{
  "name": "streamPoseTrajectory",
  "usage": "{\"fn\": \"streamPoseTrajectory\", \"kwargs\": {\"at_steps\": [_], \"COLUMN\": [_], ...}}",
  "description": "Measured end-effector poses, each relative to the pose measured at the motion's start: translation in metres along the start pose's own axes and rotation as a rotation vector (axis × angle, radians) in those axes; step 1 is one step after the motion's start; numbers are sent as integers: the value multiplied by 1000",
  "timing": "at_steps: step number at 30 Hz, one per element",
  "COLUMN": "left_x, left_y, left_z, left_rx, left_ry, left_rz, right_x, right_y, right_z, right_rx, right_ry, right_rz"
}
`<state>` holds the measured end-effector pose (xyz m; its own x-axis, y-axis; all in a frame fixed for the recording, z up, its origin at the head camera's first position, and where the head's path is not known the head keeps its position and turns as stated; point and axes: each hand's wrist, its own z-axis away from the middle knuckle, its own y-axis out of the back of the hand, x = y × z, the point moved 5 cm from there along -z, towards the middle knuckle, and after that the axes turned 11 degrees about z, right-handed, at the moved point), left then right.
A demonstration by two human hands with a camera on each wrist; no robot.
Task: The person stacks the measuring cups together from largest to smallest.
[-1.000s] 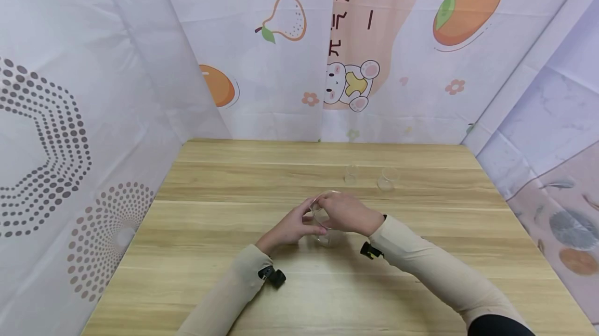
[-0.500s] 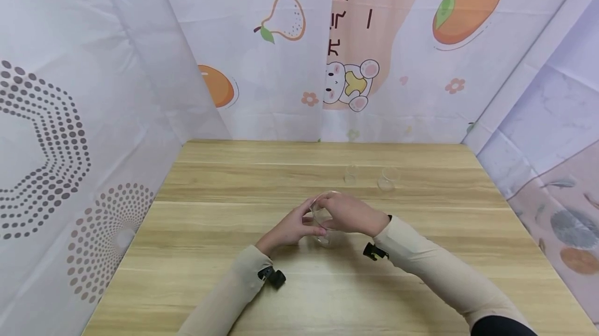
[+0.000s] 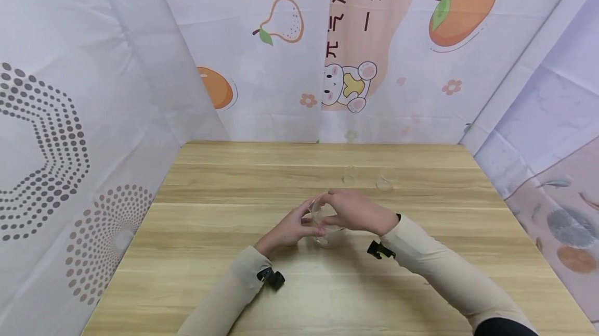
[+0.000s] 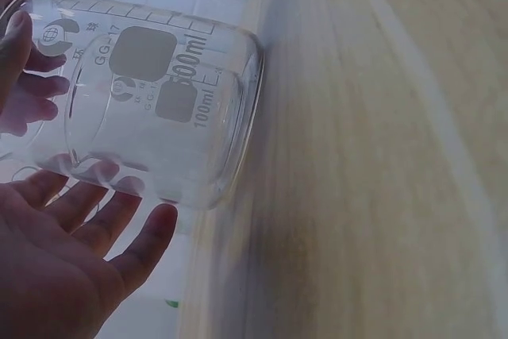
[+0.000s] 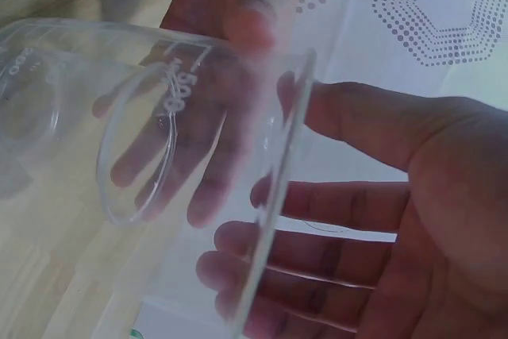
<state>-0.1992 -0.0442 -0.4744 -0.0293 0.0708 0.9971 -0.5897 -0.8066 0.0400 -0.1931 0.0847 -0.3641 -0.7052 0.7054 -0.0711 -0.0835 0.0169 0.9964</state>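
A large clear glass beaker (image 4: 143, 52) stands on the table, with a smaller 100 ml beaker (image 4: 119, 134) inside it. The person's left hand (image 3: 290, 228) holds the large beaker's side, thumb on one side and fingers on the other. At its mouth is the right hand (image 3: 362, 211), fingers spread and loosely bent, thumb apart from them. In the right wrist view, the right fingertips (image 5: 230, 267) overlap the rim, and the inner beaker's rim (image 5: 101, 164) lies deeper, away from them. Whether the right fingers touch the glass is hard to tell.
Two more clear glass vessels, a narrow one (image 3: 350, 176) and a wider one (image 3: 385, 180), stand farther back on the wooden table (image 3: 224, 180). Printed curtains (image 3: 262, 76) enclose the table at the back and sides.
The right hand has drawn slightly up and to the right from the large beaker's mouth, its fingers and thumb spreading apart. The left hand stays on the beaker's side.
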Motion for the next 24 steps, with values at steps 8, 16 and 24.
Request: {"fn": "streamPoseTrajectory", "kwargs": {"at_steps": [8, 16, 24], "left_x": [0, -1, -1], "left_y": [1, 1, 1], "left_z": [-1, -1, -1], "left_rx": [0, 2, 2], "left_ry": [-5, -2, -12], "left_rz": [-3, -15, -25], "right_x": [2, 3, 7], "right_y": [5, 7, 10], "right_z": [-1, -2, -3], "right_rx": [23, 83, 100], "right_ry": [-1, 10, -3], "right_rz": [36, 50, 38]}}
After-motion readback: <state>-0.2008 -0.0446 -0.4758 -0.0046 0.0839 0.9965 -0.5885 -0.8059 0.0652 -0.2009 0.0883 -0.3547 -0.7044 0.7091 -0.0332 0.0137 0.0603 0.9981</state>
